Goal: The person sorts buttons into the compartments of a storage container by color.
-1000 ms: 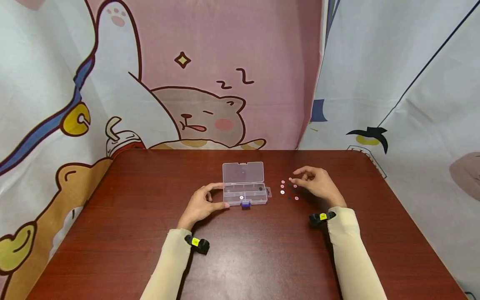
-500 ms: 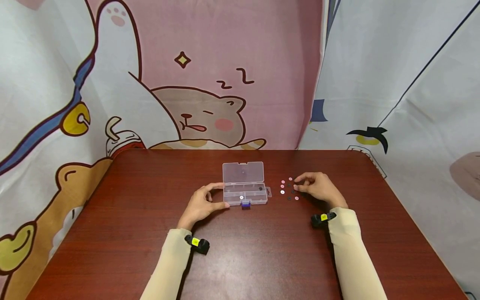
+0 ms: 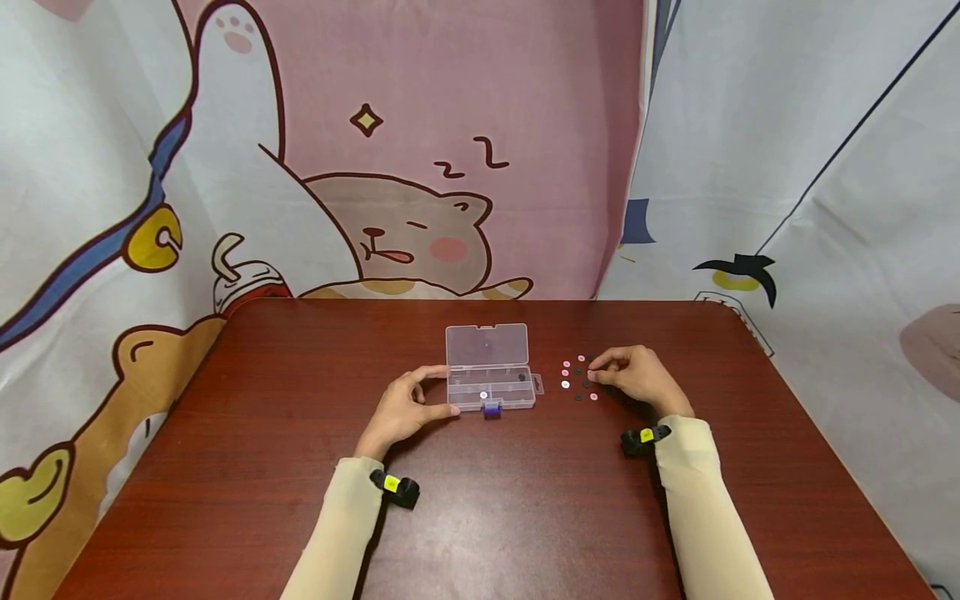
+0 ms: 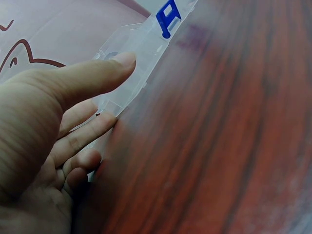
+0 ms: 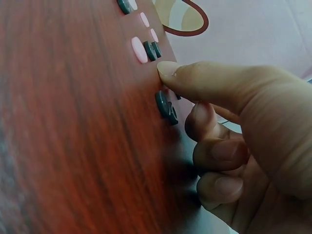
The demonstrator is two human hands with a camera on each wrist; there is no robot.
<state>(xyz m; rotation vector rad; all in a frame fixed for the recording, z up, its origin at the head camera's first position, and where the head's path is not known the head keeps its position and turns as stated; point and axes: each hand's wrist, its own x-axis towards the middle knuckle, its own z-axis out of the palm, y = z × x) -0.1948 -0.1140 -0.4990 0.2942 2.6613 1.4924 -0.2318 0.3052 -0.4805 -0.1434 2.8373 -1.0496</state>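
Right hand (image 3: 637,377) has shifted toward five o'clock, at small round pink, white and dark discs (image 3: 566,384), its fingers' pinch indeterminable; left hand (image 3: 395,411) grips the clear plastic box (image 3: 515,405), nine o'clock of the discs.

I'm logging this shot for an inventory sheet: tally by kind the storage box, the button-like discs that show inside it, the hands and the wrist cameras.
Storage box: 1
White disc inside: 1
Dark disc inside: 1
Hands: 2 (left hand, right hand)
Wrist cameras: 2 (left camera, right camera)
Total: 7
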